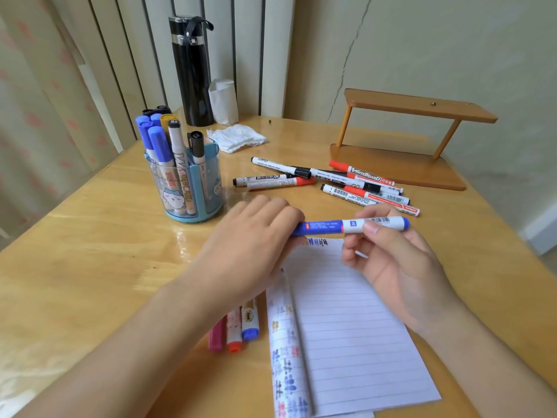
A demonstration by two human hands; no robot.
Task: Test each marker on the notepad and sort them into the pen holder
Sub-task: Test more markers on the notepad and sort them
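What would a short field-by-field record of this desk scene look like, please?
held item: blue marker, level above the notepad
left hand: grips its blue end
right hand: pinches its white barrel
pen holder: markers standing inside, several blue-capped
loose markers: red and black, heaped beyond the hands

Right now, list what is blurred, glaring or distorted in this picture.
Head view: the left hand looks motion-blurred, as do test marks on the notepad. Head view: glare streaks the table beside the pen holder. Head view: the wide lens slants the wall panels.
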